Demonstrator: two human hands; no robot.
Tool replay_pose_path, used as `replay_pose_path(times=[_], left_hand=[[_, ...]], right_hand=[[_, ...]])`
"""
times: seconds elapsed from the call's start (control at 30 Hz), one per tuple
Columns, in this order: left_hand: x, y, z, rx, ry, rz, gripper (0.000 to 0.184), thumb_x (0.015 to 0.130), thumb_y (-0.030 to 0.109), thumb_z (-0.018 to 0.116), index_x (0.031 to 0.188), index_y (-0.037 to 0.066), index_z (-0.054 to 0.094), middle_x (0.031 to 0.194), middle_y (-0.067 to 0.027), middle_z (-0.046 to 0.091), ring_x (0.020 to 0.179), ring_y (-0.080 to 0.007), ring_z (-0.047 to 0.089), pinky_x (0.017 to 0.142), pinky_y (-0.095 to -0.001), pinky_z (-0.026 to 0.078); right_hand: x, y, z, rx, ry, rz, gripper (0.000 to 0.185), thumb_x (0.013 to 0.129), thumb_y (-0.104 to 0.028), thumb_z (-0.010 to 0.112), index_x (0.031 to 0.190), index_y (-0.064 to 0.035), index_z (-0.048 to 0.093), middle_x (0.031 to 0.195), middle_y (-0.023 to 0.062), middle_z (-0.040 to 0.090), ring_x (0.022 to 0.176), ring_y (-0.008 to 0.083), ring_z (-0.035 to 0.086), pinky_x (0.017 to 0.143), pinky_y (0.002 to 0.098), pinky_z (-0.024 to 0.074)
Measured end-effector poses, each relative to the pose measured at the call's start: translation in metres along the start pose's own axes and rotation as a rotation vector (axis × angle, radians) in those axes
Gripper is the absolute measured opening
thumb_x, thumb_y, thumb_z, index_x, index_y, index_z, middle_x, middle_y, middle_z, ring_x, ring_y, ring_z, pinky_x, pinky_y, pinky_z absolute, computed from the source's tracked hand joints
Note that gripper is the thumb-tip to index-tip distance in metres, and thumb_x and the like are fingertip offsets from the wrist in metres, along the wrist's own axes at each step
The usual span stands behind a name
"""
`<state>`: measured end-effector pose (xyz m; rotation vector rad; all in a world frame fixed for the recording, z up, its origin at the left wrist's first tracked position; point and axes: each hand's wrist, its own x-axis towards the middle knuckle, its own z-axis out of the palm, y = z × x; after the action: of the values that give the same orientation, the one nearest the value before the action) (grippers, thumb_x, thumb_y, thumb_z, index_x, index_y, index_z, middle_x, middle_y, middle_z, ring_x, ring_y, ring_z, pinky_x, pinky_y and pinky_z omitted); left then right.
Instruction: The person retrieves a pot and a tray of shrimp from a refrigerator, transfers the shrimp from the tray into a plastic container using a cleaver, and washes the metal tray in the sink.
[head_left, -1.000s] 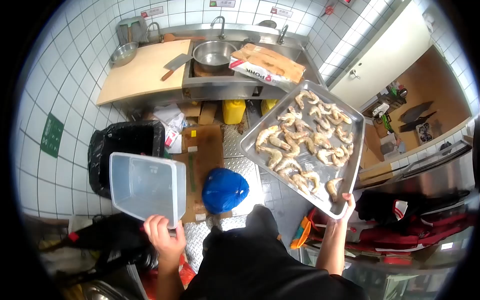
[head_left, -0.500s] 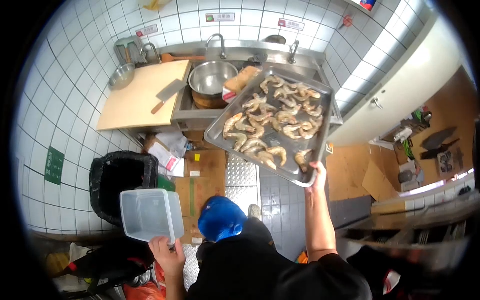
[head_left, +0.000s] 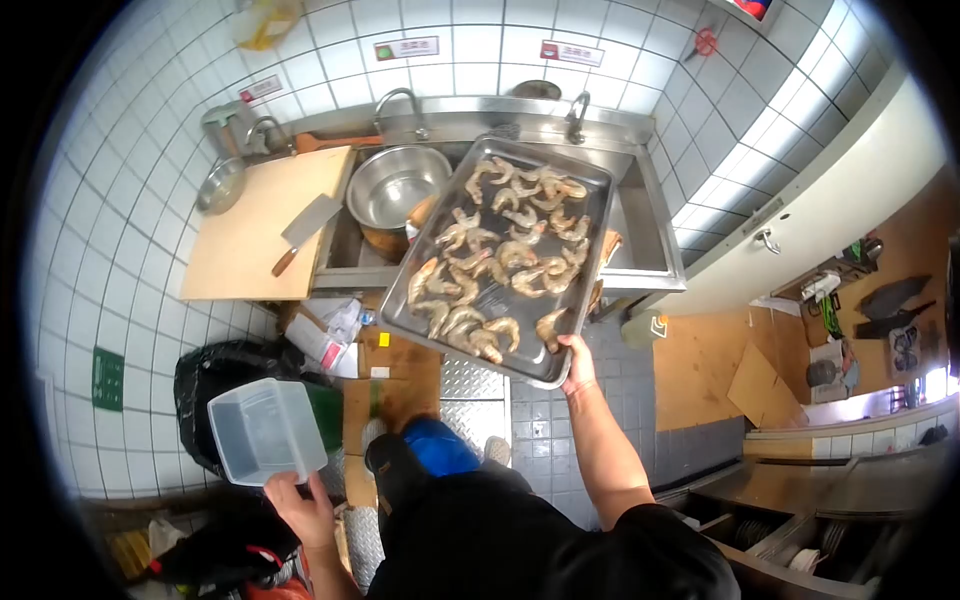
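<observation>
My right hand (head_left: pixel 578 364) grips the near right corner of a metal tray (head_left: pixel 493 300). Raw shrimp (head_left: pixel 517 255) lie spread over it, and the tray hangs at a slant in front of the sinks. Low on the left, my left hand (head_left: pixel 300 502) pinches the near rim of a clear plastic container (head_left: pixel 262 432), which is tilted and looks bare inside. Behind that container stands a black-lined trash bin (head_left: pixel 232 362). The tray hides part of the sink and of a brown item beside the pot.
A cleaver (head_left: pixel 306 232) lies on a wooden cutting board (head_left: pixel 240 240) at the left sink. Next to it is a large metal pot (head_left: pixel 398 188). Flattened cardboard (head_left: pixel 395 385) and a blue bag (head_left: pixel 440 447) are near my feet. To the right is a white door (head_left: pixel 790 225).
The tray and my right hand have shifted left in view. The container and my left hand have also moved slightly left. My legs have stepped, and the blue bag is now more covered.
</observation>
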<state>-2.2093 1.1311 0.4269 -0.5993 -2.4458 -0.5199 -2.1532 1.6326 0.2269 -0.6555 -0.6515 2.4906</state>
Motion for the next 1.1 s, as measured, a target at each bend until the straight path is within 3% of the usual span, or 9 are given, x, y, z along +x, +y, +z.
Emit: replay_pose_path(times=[0.27,0.43,0.67,0.8,0.83,0.9,1.0,1.07,1.1], left_hand=[[0.152,-0.063,0.104,0.025,0.025,0.084,0.020,0.088,0.010,0.071,0.095,-0.003,0.057,0.095,-0.0216,0.058,0.094,-0.0444,0.053,0.084,-0.0526,0.044],[0.280,-0.181,0.204,0.064,0.021,0.132,0.026,0.088,0.019,0.073,0.094,-0.004,0.061,0.096,-0.0231,0.062,0.095,-0.0443,0.056,0.086,-0.0535,0.046],[0.427,-0.298,0.354,0.132,-0.177,0.105,0.031,0.090,0.030,0.070,0.089,0.000,0.061,0.092,-0.0203,0.063,0.094,-0.0419,0.058,0.085,-0.0520,0.047],[0.473,-0.383,0.451,0.348,-0.178,0.096,0.048,0.095,0.037,0.064,0.111,-0.008,0.063,0.112,-0.0268,0.066,0.112,-0.0440,0.058,0.102,-0.0508,0.043],[0.498,-0.372,0.445,0.372,-0.560,-0.032,0.057,0.096,0.040,0.062,0.127,-0.008,0.058,0.128,-0.0276,0.061,0.128,-0.0435,0.051,0.112,-0.0502,0.037],[0.498,-0.347,0.467,0.586,-0.517,-0.031,0.074,0.096,0.039,0.063,0.149,-0.005,0.038,0.151,-0.0271,0.042,0.144,-0.0456,0.033,0.118,-0.0533,0.029],[0.492,-0.257,0.455,0.286,-0.303,0.084,0.074,0.097,0.037,0.063,0.151,-0.005,0.034,0.155,-0.0293,0.036,0.145,-0.0456,0.032,0.120,-0.0529,0.027],[0.464,-0.223,0.466,0.005,-0.172,0.340,0.073,0.098,0.035,0.062,0.151,-0.006,0.033,0.156,-0.0307,0.033,0.144,-0.0450,0.032,0.120,-0.0517,0.026],[0.446,-0.178,0.452,-0.116,-0.237,0.255,0.073,0.099,0.034,0.063,0.151,-0.007,0.033,0.156,-0.0308,0.032,0.144,-0.0446,0.033,0.120,-0.0503,0.026]], right_hand=[[0.003,0.007,0.033,0.008,0.147,-0.096,0.034,0.077,-0.013,0.060,0.110,-0.0037,0.059,0.091,0.0057,0.057,0.080,0.0185,0.054,0.075,0.0310,0.0469],[0.011,0.034,0.040,-0.094,0.417,-0.135,0.038,0.074,-0.019,0.065,0.108,-0.0027,0.060,0.084,0.0099,0.061,0.074,0.0238,0.059,0.071,0.0337,0.0502],[0.022,0.070,0.068,-0.014,0.274,-0.212,0.043,0.076,-0.020,0.063,0.114,0.0004,0.057,0.088,0.0091,0.058,0.078,0.0210,0.055,0.074,0.0316,0.0476],[0.035,0.064,0.069,-0.121,0.485,-0.094,0.038,0.078,-0.028,0.064,0.105,-0.0021,0.061,0.088,0.0079,0.060,0.079,0.0233,0.058,0.076,0.0345,0.0480],[0.045,0.065,0.052,-0.173,0.522,-0.088,0.037,0.079,-0.030,0.064,0.104,-0.0017,0.062,0.089,0.0088,0.062,0.081,0.0235,0.060,0.077,0.0363,0.0498],[0.045,0.062,0.040,-0.220,0.463,-0.066,0.035,0.080,-0.033,0.065,0.097,-0.0021,0.064,0.086,0.0076,0.063,0.080,0.0224,0.061,0.077,0.0352,0.0510],[0.052,0.049,0.065,-0.262,0.440,-0.088,0.036,0.082,-0.037,0.067,0.092,-0.0026,0.065,0.083,0.0056,0.062,0.077,0.0205,0.061,0.075,0.0322,0.0507],[0.054,0.045,0.052,-0.235,0.354,-0.032,0.044,0.089,-0.038,0.070,0.115,-0.0040,0.061,0.095,0.0055,0.062,0.087,0.0177,0.058,0.078,0.0308,0.0500],[0.053,0.041,0.053,-0.274,0.348,-0.015,0.048,0.090,-0.041,0.070,0.119,-0.0035,0.061,0.097,0.0052,0.062,0.090,0.0175,0.058,0.081,0.0315,0.0499]])
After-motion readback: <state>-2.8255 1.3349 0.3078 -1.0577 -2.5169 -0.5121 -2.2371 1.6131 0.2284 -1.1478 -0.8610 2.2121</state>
